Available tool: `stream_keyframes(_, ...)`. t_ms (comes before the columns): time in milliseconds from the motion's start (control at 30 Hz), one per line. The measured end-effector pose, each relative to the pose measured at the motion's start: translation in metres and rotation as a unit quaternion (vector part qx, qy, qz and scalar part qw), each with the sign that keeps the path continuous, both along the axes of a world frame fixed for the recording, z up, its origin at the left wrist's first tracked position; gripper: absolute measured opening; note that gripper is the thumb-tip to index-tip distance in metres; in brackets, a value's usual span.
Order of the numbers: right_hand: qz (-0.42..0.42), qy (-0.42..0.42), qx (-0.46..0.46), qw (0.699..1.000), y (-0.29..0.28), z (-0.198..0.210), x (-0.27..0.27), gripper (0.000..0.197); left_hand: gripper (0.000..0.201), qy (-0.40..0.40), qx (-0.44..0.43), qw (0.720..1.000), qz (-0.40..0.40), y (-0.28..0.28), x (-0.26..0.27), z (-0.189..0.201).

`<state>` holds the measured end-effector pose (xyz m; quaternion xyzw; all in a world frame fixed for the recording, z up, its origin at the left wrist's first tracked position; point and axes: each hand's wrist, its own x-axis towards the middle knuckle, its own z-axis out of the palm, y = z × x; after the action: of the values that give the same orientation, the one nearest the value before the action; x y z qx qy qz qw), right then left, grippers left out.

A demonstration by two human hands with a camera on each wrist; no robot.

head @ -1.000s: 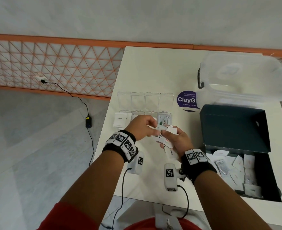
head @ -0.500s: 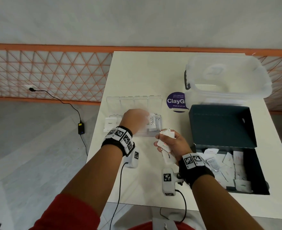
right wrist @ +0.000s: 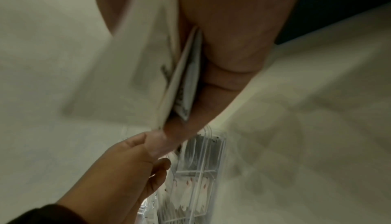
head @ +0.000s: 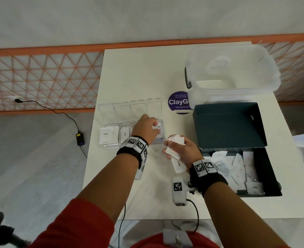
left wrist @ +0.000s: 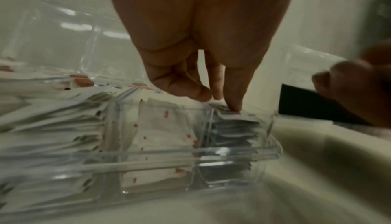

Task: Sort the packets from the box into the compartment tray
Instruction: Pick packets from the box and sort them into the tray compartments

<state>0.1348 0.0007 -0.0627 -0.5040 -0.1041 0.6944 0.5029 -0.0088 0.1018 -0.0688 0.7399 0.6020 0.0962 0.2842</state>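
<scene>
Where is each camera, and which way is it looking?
Head: on the head, looking down at the table, tray and box; both forearms show.
Left wrist: along the left hand, its fingers on a packet in the tray's end slot.
Right wrist: along the right hand gripping packets.
Shared: the left hand and tray appear in all three.

Left hand [head: 145,127] fingers down (pinched); right hand [head: 181,149] curled, gripping.
</scene>
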Motion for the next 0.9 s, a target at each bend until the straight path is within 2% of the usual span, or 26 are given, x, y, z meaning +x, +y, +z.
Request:
stream_keyframes(100, -0.003, 0.007, 0.0, 1.0, 0.003, -0.001, 0.002, 0.02, 0.018, 0.022, 0.039, 0.998, -0.035, -0.003, 0.002, -0.002)
stream_keyframes(233, -0.003, 0.021, 0.001, 1.0, 0.006, 0.0, 0.005, 0.017, 0.022, 0.054, 0.032, 0.994, -0.092, 0.0, 0.003, -0.003)
stream_keyframes(467, -0.008, 0.12, -0.026, 0.992, 0.012, 0.004, 0.006, 0.02, 0.022, -0.026, 0.03, 0.997, -0.072, -0.004, -0.003, -0.001)
stream_keyframes(700, 0.024, 0.046, 0.002, 0.999, 0.014, 0.009, -0.005, 0.026, 0.011, -0.136, 0.06, 0.989, -0.007, -0.017, -0.014, 0.016)
stream_keyframes(800, 0.027, 0.024, 0.001, 0.999, 0.015, 0.01, -0.012, 0.026, 0.003, -0.203, 0.015, 0.979, 0.008, -0.028, -0.021, 0.028)
stream_keyframes(900, 0.034, 0.008, 0.002, 0.999, 0.016, 0.009, -0.018, 0.03, 0.028, -0.182, -0.04, 0.982, -0.025, -0.036, -0.028, 0.033)
